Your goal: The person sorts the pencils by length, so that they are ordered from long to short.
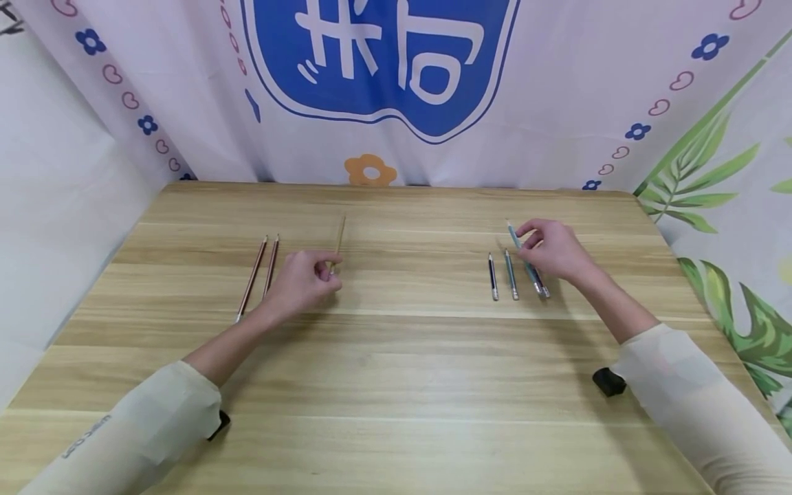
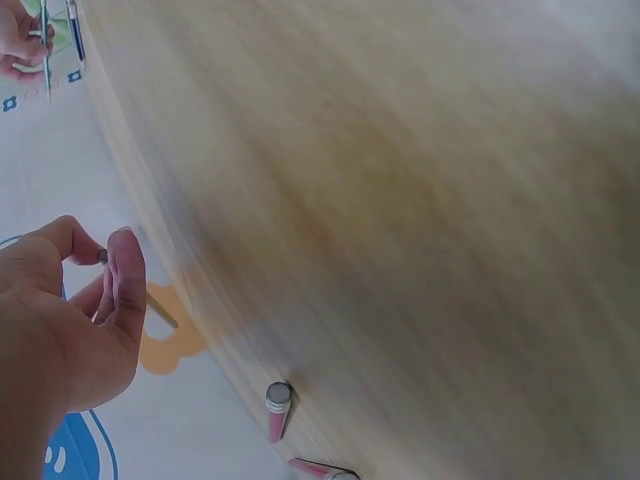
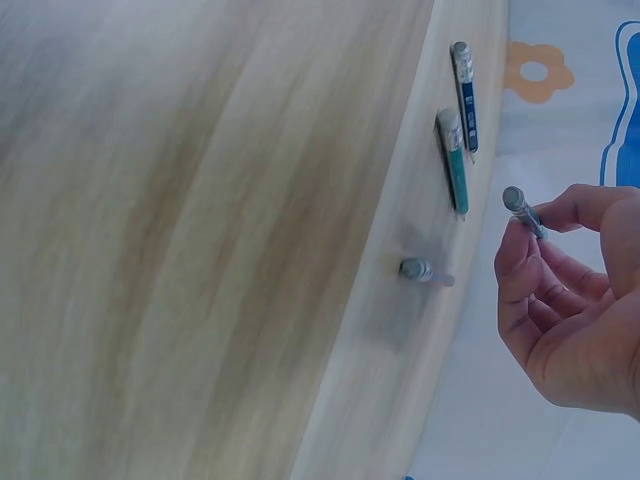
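My left hand [image 1: 303,280] pinches a thin yellowish pencil [image 1: 341,234] between thumb and fingers. Part of it also shows past the fingers in the left wrist view, pencil [image 2: 162,310]. To the left of that hand lie two reddish-brown pencils, one [image 1: 252,278] farther out and one [image 1: 272,258] partly hidden by the hand. On the right, my right hand [image 1: 551,249] pinches a light teal pencil [image 1: 514,235], its eraser end facing the right wrist camera. Below it another pencil [image 3: 415,269] lies on the table, mostly covered in the head view.
Beside the right hand, a dark blue pencil [image 1: 492,276] and a teal pencil [image 1: 511,275] lie on the wooden table [image 1: 396,385]. A printed white curtain [image 1: 557,137] hangs along the table's far edge. Black wrist devices show at both sleeves.
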Demonstrator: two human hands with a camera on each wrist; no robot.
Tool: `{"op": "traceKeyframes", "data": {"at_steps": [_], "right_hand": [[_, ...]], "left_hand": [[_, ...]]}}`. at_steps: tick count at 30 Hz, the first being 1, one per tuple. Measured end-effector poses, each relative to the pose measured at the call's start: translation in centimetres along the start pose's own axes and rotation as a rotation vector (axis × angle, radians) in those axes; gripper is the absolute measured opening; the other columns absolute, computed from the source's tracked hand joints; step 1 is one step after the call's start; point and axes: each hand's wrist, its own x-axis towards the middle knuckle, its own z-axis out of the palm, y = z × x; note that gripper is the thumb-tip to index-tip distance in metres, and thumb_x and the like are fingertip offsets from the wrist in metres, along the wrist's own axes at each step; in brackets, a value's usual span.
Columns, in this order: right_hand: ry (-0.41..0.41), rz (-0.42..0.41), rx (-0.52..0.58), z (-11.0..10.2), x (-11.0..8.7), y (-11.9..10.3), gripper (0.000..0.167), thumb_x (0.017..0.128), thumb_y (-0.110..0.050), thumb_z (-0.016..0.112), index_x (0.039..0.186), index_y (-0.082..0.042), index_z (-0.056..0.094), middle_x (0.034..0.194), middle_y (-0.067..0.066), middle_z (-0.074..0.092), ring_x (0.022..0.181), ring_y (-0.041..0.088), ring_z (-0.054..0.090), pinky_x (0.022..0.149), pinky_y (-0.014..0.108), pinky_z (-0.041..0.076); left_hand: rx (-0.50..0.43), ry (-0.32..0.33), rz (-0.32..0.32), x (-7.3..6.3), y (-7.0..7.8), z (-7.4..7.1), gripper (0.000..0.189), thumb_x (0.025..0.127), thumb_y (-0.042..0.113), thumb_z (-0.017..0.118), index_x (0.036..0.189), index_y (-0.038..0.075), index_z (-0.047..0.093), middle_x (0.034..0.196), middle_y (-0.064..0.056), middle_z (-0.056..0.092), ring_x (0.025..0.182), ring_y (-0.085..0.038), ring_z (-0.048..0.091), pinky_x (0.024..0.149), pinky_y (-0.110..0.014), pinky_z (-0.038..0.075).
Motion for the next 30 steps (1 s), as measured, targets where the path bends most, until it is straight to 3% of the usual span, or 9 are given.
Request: {"op": "traceKeyframes", "data": {"at_steps": [20, 30], "right_hand": [[0.005, -0.084, 0.017, 1.5, 0.7, -1.6, 0.031, 0.089, -0.002, 0.067, 0.119, 0.006, 0.065, 0.092, 0.016, 0.071, 0.068, 0.012, 0.06, 0.056, 0.022, 0.048], [0.008, -0.089, 0.004, 1.9, 0.9, -2.2, 0.032, 0.089, -0.004, 0.069, 0.119, 0.004, 0.066, 0.092, 0.016, 0.072, 0.069, 0.013, 0.059, 0.056, 0.023, 0.045]], "left_hand": [[0.028, -0.014, -0.005, -1.2, -1.0, -1.3, 0.04, 0.081, -0.003, 0.063, 0.12, -0.011, 0.07, 0.062, -0.002, 0.056, 0.055, -0.014, 0.047, 0.047, -0.02, 0.035], [0.052, -0.03, -0.045, -1.7, -1.5, -1.8, 0.039, 0.081, -0.003, 0.063, 0.119, -0.01, 0.071, 0.06, -0.002, 0.054, 0.052, -0.011, 0.043, 0.044, -0.02, 0.029]]}}
